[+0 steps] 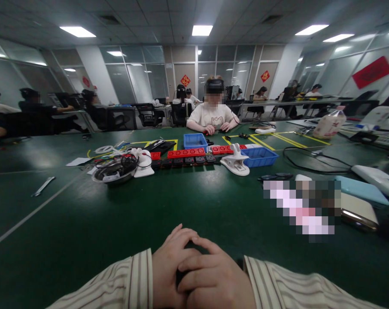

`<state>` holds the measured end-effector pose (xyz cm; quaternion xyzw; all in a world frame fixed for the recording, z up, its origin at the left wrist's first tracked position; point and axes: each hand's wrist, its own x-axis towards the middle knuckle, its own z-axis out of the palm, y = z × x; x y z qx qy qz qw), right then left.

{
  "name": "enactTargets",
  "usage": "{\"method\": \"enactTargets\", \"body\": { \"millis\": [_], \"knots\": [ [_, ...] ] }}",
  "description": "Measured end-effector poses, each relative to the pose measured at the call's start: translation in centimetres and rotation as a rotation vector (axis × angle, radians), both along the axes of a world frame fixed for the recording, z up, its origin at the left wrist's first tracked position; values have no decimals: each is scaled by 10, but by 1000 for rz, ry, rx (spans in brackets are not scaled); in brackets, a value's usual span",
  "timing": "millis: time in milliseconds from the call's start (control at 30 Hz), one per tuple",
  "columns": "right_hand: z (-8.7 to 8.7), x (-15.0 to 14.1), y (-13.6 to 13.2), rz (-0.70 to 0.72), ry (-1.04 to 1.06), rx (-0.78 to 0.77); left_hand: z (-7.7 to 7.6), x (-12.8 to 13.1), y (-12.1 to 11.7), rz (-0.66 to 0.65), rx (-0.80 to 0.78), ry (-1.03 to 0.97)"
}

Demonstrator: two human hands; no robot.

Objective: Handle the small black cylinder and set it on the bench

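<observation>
So the left hand [170, 268] and right hand [215, 277] are folded together at bottom centre over the green counter [181, 204], fingers overlapping, probably just resting; I see nothing in either grip, but with the palms hidden I can't tell whether they're open or closed. Nearest the right hand, yet apart from it, is a pixelated-out patch [297, 208] at mid right. Ahead of the left, left of centre, a metal bowl [113, 182] likely keeps its cables [119, 164] from wandering. Behind that, black blocks [184, 162] and red blocks [188, 152] sit in rows, I guess to stay sorted. Farther up, upper centre, a person [214, 115] sits across.
</observation>
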<state>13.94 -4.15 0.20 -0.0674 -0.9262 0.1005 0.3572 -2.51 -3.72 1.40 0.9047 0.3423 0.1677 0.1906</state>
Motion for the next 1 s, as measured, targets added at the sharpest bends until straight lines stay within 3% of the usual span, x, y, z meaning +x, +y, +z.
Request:
{"method": "enactTargets", "body": {
  "millis": [100,267,400,533,633,767,900,1000],
  "knots": [
    [9,2,-2,-10,31,29,3,-1,0,-16,-2,2],
    [29,3,-15,-199,87,-72,5,-1,-2,-30,10,-20],
    [27,-2,-20,-351,168,-181,2,1,-6,3,47,-16],
    [24,-4,-21,-440,82,-234,-2,2,-7,12,47,1],
    [24,-3,-20,-408,50,-219,-2,1,-5,-10,3,-15],
    [21,-2,-15,-263,98,-140,0,2,-1,-59,-26,-54],
    [10,-4,-5,-101,115,20,2,2,1,-29,-54,-92],
    [8,-3,-4,-68,106,65,2,2,1,-13,-53,-92]
  ]
}}
